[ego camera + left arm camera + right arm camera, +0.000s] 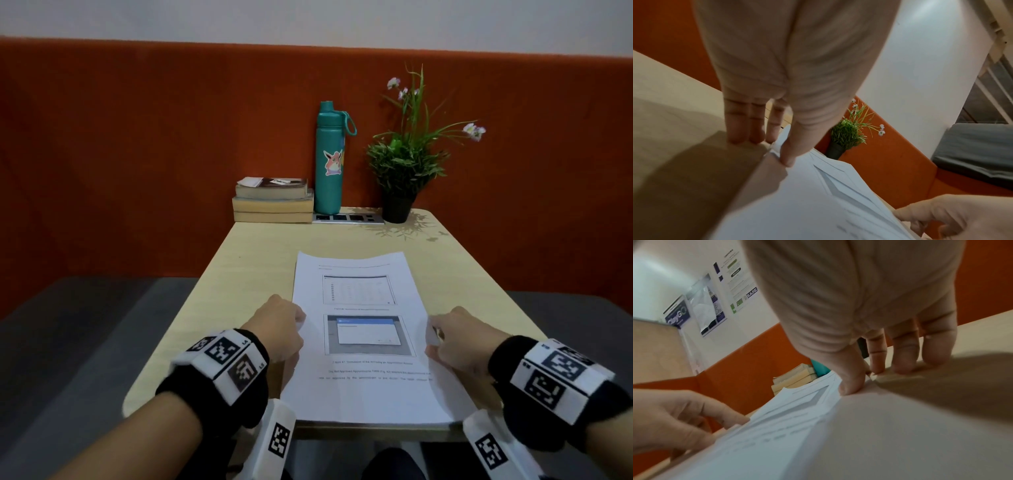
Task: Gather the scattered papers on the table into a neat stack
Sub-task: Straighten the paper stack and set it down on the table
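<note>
White printed paper stack lies on the pale wooden table; left hand and right hand pinch its side edges.

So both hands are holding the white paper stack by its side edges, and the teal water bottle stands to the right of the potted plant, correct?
Not quite. Both hands, left and right, do hold the white paper stack by its side edges, but the head view shows the teal water bottle standing to the left of the potted plant, between it and the stacked books.
</note>
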